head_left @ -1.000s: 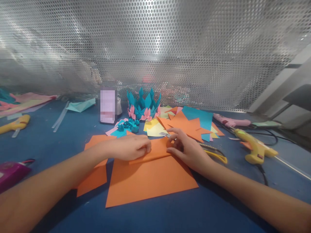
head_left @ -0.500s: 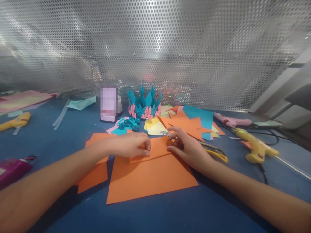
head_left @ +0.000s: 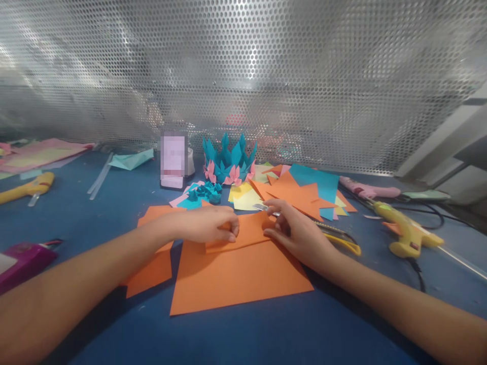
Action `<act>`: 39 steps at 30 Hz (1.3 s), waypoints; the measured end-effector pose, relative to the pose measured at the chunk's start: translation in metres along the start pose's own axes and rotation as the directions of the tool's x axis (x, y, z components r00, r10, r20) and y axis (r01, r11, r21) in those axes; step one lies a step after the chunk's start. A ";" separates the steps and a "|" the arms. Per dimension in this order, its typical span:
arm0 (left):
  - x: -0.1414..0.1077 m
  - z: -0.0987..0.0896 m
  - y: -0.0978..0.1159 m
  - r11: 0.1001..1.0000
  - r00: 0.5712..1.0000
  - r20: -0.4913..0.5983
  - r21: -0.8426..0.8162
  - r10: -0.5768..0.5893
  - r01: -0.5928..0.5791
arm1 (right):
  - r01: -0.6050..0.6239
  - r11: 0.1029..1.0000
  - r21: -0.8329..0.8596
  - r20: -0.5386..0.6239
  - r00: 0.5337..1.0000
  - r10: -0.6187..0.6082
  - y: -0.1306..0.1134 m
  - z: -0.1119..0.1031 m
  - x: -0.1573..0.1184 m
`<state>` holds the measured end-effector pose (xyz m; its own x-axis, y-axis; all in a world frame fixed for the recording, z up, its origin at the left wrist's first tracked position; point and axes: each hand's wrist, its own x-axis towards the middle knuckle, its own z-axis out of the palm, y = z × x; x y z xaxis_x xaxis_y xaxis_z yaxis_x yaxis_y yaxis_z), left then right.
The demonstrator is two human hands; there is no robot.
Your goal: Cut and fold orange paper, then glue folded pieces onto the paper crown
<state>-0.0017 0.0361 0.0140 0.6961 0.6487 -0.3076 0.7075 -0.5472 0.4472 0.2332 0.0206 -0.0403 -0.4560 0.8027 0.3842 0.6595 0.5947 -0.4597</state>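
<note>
A sheet of orange paper lies in front of me with its far part folded over into a flap. My left hand is closed, with thumb and curled fingers pressing on the flap's left part. My right hand curves round the flap's right end, thumb and fingers gripping the paper there. Beneath and behind this hand lies a utility knife with a yellow handle; its blade tip pokes out past my fingers. Some of the fold is hidden under my hands.
Another orange paper piece lies under my left forearm. Behind stand a phone and a blue paper crown with pink flowers. Paper scraps, a yellow glue gun with its cord and a pink tool are at right.
The view has shifted slightly, so everything sits a little further right. Both hands keep their hold on the folded orange paper, with no clear movement of the fold.
</note>
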 end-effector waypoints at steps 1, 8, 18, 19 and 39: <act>0.000 0.000 0.000 1.000 1.000 -0.001 0.000 -0.001 0.001 | 0.041 0.998 -0.047 -0.015 0.999 -0.042 -0.001 -0.001 0.000; 0.001 0.002 -0.002 0.999 0.999 -0.012 -0.015 0.033 -0.033 | 0.477 0.847 -0.232 0.121 0.879 -0.462 0.003 -0.003 -0.001; 0.000 0.001 0.001 0.999 1.000 0.010 -0.023 -0.022 0.022 | 0.599 0.759 -0.255 0.328 0.792 -0.515 -0.006 -0.004 -0.005; 0.000 0.001 0.001 0.999 1.000 0.010 -0.022 -0.023 0.023 | 0.613 0.748 -0.255 0.353 0.779 -0.518 -0.008 -0.005 -0.004; 0.000 0.002 -0.002 1.000 1.000 0.012 -0.030 -0.005 0.006 | 0.579 0.710 -0.400 0.492 0.790 -0.367 -0.004 -0.025 0.002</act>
<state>-0.0022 0.0359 0.0113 0.6937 0.6451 -0.3203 0.7076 -0.5275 0.4701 0.2448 0.0187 -0.0183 -0.8959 0.4372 0.0783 0.4434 0.8699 0.2160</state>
